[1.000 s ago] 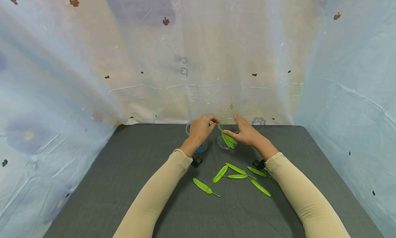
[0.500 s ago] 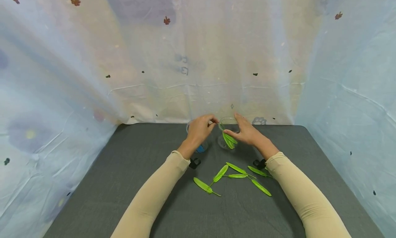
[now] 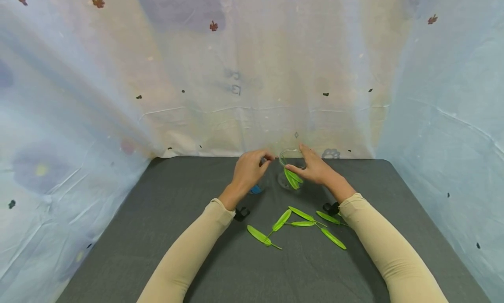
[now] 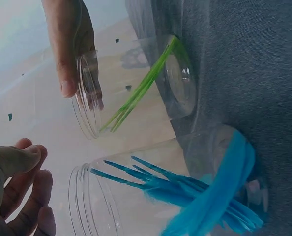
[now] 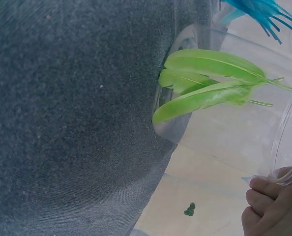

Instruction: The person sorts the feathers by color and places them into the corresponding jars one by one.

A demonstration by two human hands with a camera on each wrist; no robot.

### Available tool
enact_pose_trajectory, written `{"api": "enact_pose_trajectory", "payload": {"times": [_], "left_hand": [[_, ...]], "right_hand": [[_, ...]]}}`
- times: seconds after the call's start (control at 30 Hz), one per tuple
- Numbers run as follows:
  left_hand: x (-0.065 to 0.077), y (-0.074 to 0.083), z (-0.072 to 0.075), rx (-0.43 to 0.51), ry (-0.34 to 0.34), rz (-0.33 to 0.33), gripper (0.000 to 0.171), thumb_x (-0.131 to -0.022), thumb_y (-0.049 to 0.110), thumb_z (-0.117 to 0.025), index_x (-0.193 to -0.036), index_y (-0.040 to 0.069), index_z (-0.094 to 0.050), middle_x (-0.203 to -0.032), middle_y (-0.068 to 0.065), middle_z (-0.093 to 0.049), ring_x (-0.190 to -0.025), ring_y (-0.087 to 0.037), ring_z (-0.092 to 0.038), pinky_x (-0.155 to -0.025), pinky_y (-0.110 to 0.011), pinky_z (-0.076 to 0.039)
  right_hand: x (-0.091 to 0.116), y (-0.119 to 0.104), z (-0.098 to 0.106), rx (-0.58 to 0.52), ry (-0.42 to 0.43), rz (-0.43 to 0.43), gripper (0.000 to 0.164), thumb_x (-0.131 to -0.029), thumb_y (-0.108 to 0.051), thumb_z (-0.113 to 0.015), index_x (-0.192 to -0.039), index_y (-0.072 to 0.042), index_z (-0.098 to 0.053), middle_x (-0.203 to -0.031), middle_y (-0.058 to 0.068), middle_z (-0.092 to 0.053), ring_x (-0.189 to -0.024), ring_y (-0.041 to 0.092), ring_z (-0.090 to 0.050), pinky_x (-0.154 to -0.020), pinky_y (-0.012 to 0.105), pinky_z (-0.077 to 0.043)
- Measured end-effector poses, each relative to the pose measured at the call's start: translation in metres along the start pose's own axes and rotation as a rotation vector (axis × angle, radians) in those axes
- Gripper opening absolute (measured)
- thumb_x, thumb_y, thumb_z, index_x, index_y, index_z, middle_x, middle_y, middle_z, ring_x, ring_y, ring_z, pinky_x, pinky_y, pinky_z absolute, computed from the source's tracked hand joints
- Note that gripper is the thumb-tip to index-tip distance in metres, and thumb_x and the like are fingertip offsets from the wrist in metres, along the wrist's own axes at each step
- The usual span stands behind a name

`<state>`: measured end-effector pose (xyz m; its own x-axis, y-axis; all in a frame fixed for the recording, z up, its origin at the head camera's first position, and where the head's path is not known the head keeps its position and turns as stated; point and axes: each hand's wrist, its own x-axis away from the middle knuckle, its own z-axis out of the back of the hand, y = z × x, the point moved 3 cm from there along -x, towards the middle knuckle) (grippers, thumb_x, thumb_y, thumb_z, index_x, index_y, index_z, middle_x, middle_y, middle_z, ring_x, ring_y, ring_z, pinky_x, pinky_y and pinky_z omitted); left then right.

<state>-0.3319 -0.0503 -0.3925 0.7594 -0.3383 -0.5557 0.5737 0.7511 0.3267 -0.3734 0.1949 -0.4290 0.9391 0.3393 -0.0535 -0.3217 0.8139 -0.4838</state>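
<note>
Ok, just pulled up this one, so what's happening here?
A person steadies a clear jar by its rim with the right grip. A few green feathers are inside it. The left grip is raised near the mouth of a second jar, which holds blue feathers; nothing shows between its fingers. Several loose green feathers lie on the dark cloth in front, not yet in a jar.

- Left sleeve (image 3: pixel 189 246): long, plain beige, lower centre-left
- Right sleeve (image 3: pixel 386 246): matching beige, faintly creased, lower right
- Small black wrist pieces (image 3: pixel 331 208), one beside each cuff
</note>
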Motion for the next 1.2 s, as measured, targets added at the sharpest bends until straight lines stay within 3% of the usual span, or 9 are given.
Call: {"api": "enact_pose_trajectory", "payload": {"times": [0.27, 0.47, 0.87, 1.2], "left_hand": [[0.021, -0.002, 0.008, 0.038, 0.025, -0.014, 0.010, -0.102, 0.018, -0.078, -0.111, 0.022, -0.079, -0.108, 0.004, -0.076, -0.081, -0.014, -0.067, -0.061, -0.028, -0.054], [0.035, -0.002, 0.011, 0.066, 0.002, -0.023, 0.011, -0.102, 0.017, -0.078, -0.112, 0.020, -0.079, -0.108, 0.002, -0.076, -0.083, -0.018, -0.067, -0.063, -0.031, -0.054], [0.066, -0.006, 0.012, 0.082, -0.179, 0.011, 0.009, -0.103, 0.024, -0.077, -0.110, 0.020, -0.080, -0.104, 0.007, -0.075, -0.085, -0.012, -0.068, -0.069, -0.028, -0.057], [0.088, -0.003, 0.012, 0.069, -0.316, 0.035, 0.003, -0.102, 0.027, -0.079, -0.104, 0.027, -0.078, -0.101, 0.010, -0.074, -0.089, -0.012, -0.069, -0.073, -0.030, -0.059]], "right_hand": [[-0.001, 0.001, 0.000, -0.008, 0.007, 0.005, 0.117, -0.099, -0.077, -0.056, -0.173, -0.003, -0.004, -0.179, 0.022, -0.004, -0.163, 0.050, -0.007, -0.131, 0.069, -0.015], [-0.002, 0.002, 0.000, -0.006, 0.000, 0.000, 0.119, -0.098, -0.079, -0.055, -0.173, -0.003, -0.002, -0.179, 0.022, -0.002, -0.164, 0.048, -0.005, -0.130, 0.070, -0.015], [-0.002, 0.003, -0.001, 0.013, 0.006, -0.007, 0.121, -0.096, -0.082, -0.055, -0.173, -0.005, -0.002, -0.180, 0.019, -0.002, -0.164, 0.049, -0.006, -0.129, 0.072, -0.014], [-0.002, 0.004, -0.001, 0.012, 0.014, 0.010, 0.121, -0.096, -0.082, -0.055, -0.173, -0.004, -0.003, -0.179, 0.021, -0.004, -0.164, 0.049, -0.007, -0.129, 0.072, -0.014]]}}
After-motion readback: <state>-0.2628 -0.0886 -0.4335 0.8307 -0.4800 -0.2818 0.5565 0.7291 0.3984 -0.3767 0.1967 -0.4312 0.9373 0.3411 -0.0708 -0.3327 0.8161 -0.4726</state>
